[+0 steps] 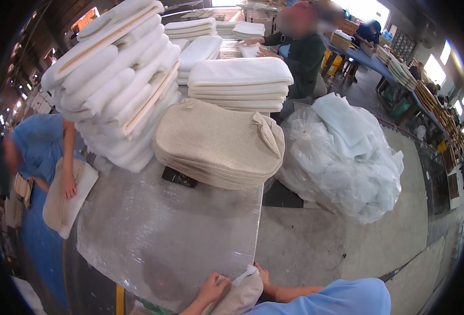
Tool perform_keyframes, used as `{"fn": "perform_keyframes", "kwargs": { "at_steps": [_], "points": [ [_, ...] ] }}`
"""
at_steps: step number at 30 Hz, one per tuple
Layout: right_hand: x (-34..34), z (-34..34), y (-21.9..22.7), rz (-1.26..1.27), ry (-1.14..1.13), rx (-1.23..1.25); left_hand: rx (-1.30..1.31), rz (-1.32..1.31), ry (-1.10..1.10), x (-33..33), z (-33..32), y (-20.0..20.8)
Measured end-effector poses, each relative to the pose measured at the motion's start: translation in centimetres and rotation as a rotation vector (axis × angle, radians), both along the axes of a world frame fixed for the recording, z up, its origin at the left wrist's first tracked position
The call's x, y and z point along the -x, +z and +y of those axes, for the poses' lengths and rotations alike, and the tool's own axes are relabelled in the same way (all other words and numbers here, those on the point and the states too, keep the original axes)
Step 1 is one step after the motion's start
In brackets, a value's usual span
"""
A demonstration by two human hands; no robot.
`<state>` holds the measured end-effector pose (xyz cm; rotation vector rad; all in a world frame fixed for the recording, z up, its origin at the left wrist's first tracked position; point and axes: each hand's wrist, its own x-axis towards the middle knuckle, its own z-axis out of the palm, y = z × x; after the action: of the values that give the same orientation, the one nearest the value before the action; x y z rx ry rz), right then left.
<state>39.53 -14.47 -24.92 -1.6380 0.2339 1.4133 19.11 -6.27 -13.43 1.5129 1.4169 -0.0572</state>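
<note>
At the table's near edge, close to my body, is a beige fabric cover (241, 297) with a tuft of white padding (245, 274) poking out at its top. My left hand (214, 287) grips the cover's left side with curled fingers. On the other side, my right hand (262, 275) holds the edge by the white padding; part of its fingers is hidden behind it. Farther up the plastic-covered table (169, 231) lies a stack of similar beige covers (219, 142), the top one with a folded corner at its right.
A tall, leaning pile of folded white padding (116, 79) stands at the left, lower white stacks (240, 76) behind. A large clear plastic bag (342, 163) with white padding sits right of the table. One person works at left, another across the table. A dark flat object (179, 177) lies by the beige stack.
</note>
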Motion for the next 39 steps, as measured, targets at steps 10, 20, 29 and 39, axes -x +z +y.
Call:
{"fn": "perform_keyframes", "kwargs": {
  "at_steps": [10,20,29,39],
  "points": [
    [-0.1,-0.1,1.4,-0.319,0.337,-0.123,-0.085,0.112,-0.051,-2.6,0.0,0.4],
    [-0.3,-0.5,1.5,-0.700,0.704,-0.110,-0.426,0.072,-0.065,-2.7,0.2,-1.1],
    [0.4,0.3,0.2,-0.082,0.190,-0.053,0.082,-0.224,-0.259,-7.2,4.6,-0.3],
    [0.2,2.0,0.3,-0.080,0.247,-0.015,0.580,-0.101,-0.733,-12.5,8.2,-0.8]
  ]
}}
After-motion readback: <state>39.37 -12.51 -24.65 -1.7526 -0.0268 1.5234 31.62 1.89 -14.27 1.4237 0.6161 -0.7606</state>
